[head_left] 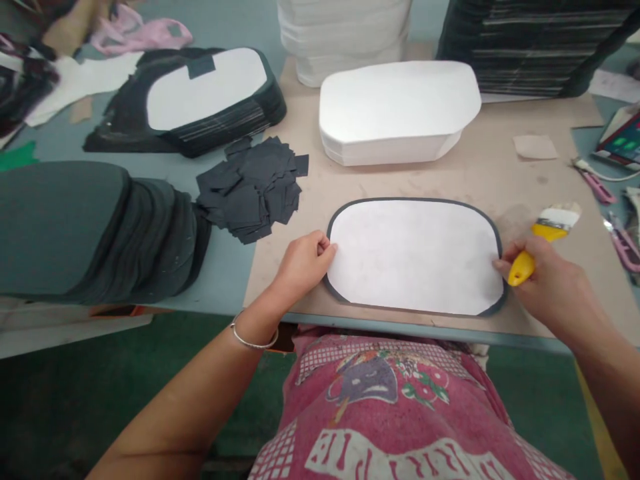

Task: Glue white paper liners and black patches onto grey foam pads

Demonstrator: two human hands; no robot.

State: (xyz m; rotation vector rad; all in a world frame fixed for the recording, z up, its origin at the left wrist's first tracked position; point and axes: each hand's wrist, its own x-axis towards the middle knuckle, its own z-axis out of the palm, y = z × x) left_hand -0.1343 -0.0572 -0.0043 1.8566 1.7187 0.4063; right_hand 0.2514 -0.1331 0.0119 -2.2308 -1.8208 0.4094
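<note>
A white oval panel (415,257) with a dark border lies flat near the table's front edge. My left hand (304,265) is closed at its left end, thumb and fingers pinching the dark rim. At the opposite end, my right hand (553,283) grips a paintbrush (550,231) with a yellow handle and pale bristles pointing away to the upper right. The thumb and a fingertip of that same hand also touch the panel's right edge. Beyond the panel sits a stack of white oval pieces (400,103).
Small dark patches (255,187) form a loose heap left of the panel. Dark oval sheets (65,227) are stacked at the left, with a black-and-white stack (220,100) behind. Tall white (345,33) and black (535,47) piles stand at the back. Pink-handled scissors (625,247) lie at right.
</note>
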